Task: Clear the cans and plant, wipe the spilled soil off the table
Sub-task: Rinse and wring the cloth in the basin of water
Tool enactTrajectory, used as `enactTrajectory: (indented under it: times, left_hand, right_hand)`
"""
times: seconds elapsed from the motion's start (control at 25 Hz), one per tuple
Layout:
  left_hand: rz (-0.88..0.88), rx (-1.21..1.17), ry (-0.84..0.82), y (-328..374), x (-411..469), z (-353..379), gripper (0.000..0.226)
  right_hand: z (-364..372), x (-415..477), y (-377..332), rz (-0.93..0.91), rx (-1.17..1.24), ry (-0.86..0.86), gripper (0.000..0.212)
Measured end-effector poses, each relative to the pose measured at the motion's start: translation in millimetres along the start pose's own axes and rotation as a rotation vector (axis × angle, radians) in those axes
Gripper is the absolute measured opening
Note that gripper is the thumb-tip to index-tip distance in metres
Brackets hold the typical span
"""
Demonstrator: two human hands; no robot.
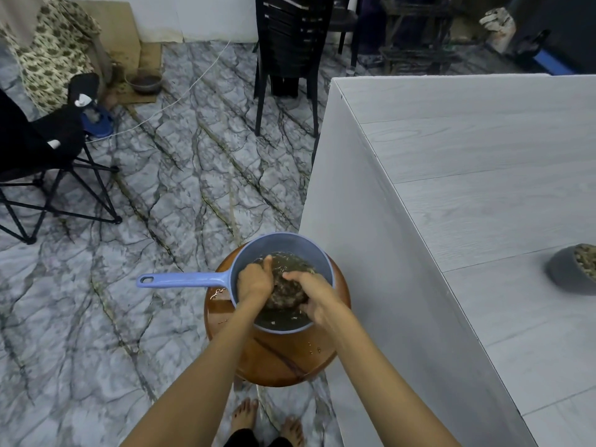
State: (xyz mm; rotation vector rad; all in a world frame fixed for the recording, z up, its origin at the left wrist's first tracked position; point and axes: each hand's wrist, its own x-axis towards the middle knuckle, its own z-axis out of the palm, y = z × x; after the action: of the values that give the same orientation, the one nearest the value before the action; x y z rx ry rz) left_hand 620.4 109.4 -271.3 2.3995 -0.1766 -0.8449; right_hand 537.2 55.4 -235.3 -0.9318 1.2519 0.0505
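A blue plastic dipper [180, 281] with a long handle stands on a round wooden stool [277, 359] and holds murky water. Both hands are inside it, squeezing a brownish wet cloth [288, 293]. My left hand [254, 279] grips the cloth's left side with the thumb raised. My right hand [314, 296] clasps its right side. The white wood-grain table [467, 175] fills the right of the view. A grey pot [566, 274] holding pebbly soil sits near the table's right edge, cut off by the frame.
A stack of dark plastic chairs [290, 43] stands past the table's far corner. A black folding chair [48, 175] is at left, with a seated person in patterned clothes [48, 50] behind it. A small bowl [146, 83] and white cord lie on the marble floor.
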Motion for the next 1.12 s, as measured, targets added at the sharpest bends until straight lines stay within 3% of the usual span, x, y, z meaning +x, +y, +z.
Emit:
enactTrajectory:
  times: [0.08, 0.16, 0.28, 0.36, 0.48, 0.6, 0.68, 0.8, 0.88, 0.96, 1.0, 1.04, 1.12]
  left_hand:
    - [0.044, 0.199, -0.171, -1, 8, -5, 0.039]
    - [0.13, 0.233, -0.29, -1, 14, -13, 0.029]
    - [0.218, 0.045, -0.283, 1, 17, -22, 0.038]
    - [0.307, 0.128, -0.227, 2, 19, -23, 0.037]
    - [0.305, 0.207, -0.135, 3, 21, -19, 0.038]
    - [0.213, 0.057, -0.067, 6, 18, -12, 0.051]
    - [0.046, -0.116, -0.082, 8, 18, -5, 0.049]
    - [-0.276, -0.536, -0.198, 7, 18, -1, 0.035]
    - [-0.357, -0.74, -0.378, 6, 14, -1, 0.019]
    - [-0.292, -0.791, -0.449, 3, 8, 1, 0.017]
    - [-0.223, -0.731, -0.401, 1, 6, 3, 0.02]
    - [-0.136, -0.599, -0.318, -1, 5, 4, 0.021]
    - [0.021, -0.284, -0.147, -6, 5, 4, 0.027]
  right_hand:
    - [-4, 0, -1, -0.124, -0.402, 0.003, 0.074]
    - [-2, 4, -7, -0.286, -0.78, 0.015, 0.064]
    - [3, 14, -9, -0.458, -0.967, 0.012, 0.049]
    - [3, 24, -5, -0.511, -0.996, -0.049, 0.048]
    - [4, 36, -1, -0.469, -0.824, -0.077, 0.044]
    - [10, 36, 3, -0.37, -0.544, -0.1, 0.038]
    - [11, 38, 8, -0.396, -0.503, -0.07, 0.036]
    - [11, 42, 14, -0.444, -0.551, 0.096, 0.02]
    - [11, 44, 12, -0.353, -0.495, 0.217, 0.008]
    - [10, 46, 7, -0.224, -0.306, 0.241, 0.013]
    - [10, 45, 5, -0.171, -0.16, 0.213, 0.016]
    - [10, 44, 3, -0.148, -0.048, 0.179, 0.018]
    - [11, 45, 4, -0.156, -0.055, 0.126, 0.027]
